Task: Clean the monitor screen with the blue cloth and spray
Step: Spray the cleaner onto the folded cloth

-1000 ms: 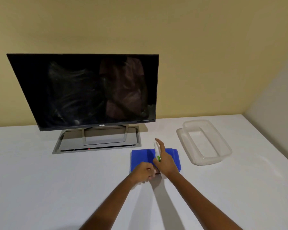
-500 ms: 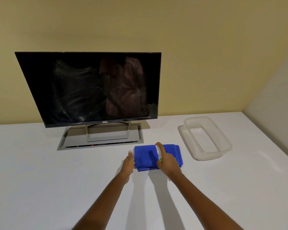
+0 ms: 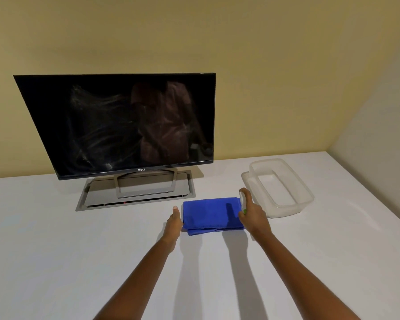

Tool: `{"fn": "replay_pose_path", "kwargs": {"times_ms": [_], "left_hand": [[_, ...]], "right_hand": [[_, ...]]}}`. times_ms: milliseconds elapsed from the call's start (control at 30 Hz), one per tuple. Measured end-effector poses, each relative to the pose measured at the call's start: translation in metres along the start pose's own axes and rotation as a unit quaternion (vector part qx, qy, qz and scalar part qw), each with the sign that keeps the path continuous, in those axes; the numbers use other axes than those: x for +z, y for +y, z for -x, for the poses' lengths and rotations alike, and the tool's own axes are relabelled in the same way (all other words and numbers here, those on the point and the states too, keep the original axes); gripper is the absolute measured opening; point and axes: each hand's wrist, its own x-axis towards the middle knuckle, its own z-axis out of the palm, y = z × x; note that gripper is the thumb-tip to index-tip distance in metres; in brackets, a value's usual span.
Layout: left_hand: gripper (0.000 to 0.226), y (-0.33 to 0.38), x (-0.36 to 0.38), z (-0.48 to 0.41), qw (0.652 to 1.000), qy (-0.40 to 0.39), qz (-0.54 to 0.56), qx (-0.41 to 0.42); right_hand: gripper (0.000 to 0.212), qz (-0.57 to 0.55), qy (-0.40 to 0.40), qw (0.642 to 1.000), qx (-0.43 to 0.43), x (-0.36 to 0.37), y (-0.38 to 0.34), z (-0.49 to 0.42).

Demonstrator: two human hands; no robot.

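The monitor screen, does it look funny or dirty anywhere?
Yes. The monitor screen has pale, swirly smears across its left and middle parts, standing out against the black. Nothing looks cracked or spilled. The blue cloth lies folded on the table in front.

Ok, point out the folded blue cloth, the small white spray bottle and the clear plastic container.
Folded blue cloth (image 3: 209,213): head view, middle of its top face.
Small white spray bottle (image 3: 242,201): head view, white top above the right hand.
Clear plastic container (image 3: 306,195): head view, right rim.
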Motion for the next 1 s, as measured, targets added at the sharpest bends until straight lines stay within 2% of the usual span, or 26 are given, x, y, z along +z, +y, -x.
{"fn": "replay_pose_path", "kwargs": {"times_ms": [233, 400, 533, 800, 1000], "left_hand": [[0.059, 0.0, 0.001, 0.002, 1.0, -0.001, -0.013, 0.01], [0.058, 0.001, 0.001, 0.004, 1.0, 0.003, -0.024, 0.017], [0.058, -0.001, 0.001, 0.004, 0.999, 0.004, -0.031, 0.02], [0.058, -0.006, 0.003, 0.003, 0.999, 0.0, -0.036, 0.024], [0.057, -0.004, 0.007, 0.004, 0.999, -0.002, -0.046, 0.028]], "right_hand": [[0.055, -0.013, 0.034, 0.999, -0.004, -0.004, 0.012, 0.008], [0.064, -0.047, 0.071, 0.996, 0.021, -0.011, 0.02, 0.008], [0.066, -0.015, 0.05, 0.998, 0.018, -0.015, 0.026, 0.011], [0.064, 0.045, 0.012, 0.998, -0.041, 0.001, 0.02, 0.022], [0.064, -0.03, 0.044, 0.998, -0.033, 0.001, 0.026, 0.02]]}}
